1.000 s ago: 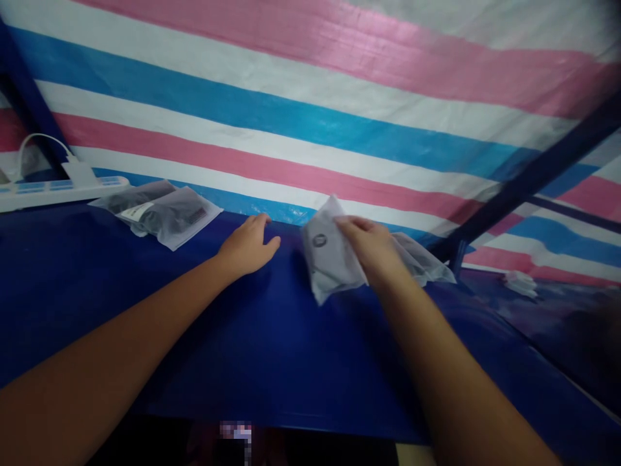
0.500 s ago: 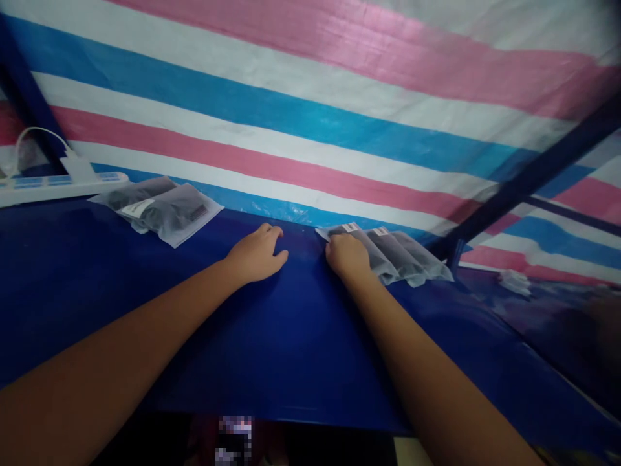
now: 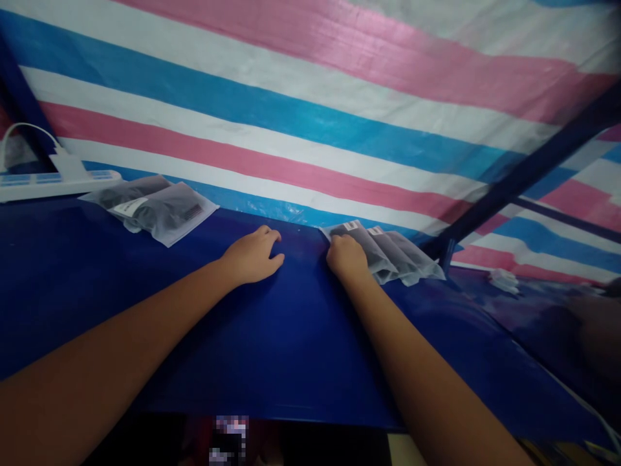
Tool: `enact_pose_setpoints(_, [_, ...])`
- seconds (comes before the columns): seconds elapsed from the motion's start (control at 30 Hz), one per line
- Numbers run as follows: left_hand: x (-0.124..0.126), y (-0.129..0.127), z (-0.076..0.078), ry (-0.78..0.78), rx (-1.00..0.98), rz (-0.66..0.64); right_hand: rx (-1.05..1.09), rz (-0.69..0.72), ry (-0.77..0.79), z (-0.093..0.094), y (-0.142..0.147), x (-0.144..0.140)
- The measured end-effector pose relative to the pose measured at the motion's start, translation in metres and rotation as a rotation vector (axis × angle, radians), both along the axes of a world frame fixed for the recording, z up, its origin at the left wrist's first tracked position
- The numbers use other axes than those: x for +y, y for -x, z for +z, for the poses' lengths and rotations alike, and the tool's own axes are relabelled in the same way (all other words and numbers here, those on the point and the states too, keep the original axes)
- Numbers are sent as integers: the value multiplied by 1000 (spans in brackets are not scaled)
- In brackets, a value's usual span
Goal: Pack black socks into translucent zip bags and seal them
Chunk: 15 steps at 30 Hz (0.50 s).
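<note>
On the dark blue table (image 3: 272, 343), my left hand (image 3: 253, 255) rests palm down with nothing in it, thumb and fingers apart. My right hand (image 3: 347, 256) is closed at the left end of a row of frosted plastic bags, its fingers curled out of sight on the nearest bag (image 3: 371, 244). That bag has a white barcode label and dark, rolled contents I cannot make out. Two similar bags (image 3: 411, 254) overlap it to the right. Left of my left hand lie more frosted bags (image 3: 167, 210) with dark contents, one overlapping another.
A white power strip (image 3: 58, 186) with a plugged-in charger (image 3: 68, 165) and cable is at the far left. Behind the table hangs a striped plastic sheet (image 3: 272, 136). A dark slanted post (image 3: 490, 191) stands at right, with a small white item (image 3: 503, 280) beyond it.
The view has shifted slightly. My right hand and the nearest bag have moved a little to the right, closer to the other two bags. My left hand stays about where it was.
</note>
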<state>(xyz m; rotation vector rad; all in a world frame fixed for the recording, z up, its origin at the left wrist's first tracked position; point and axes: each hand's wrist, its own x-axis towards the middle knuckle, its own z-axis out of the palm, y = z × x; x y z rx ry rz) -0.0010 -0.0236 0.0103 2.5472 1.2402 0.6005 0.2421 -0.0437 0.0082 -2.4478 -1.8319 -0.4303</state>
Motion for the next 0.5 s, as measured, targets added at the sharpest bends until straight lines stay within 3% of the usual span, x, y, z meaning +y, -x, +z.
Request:
enact_pose_setpoints(0.33, [0,0,0,1,11,-11,42,-51,115,4,1,-2])
enact_pose_setpoints(0.5, [0,1,1,-6,7,-5,45,-100,43,5,8,-7])
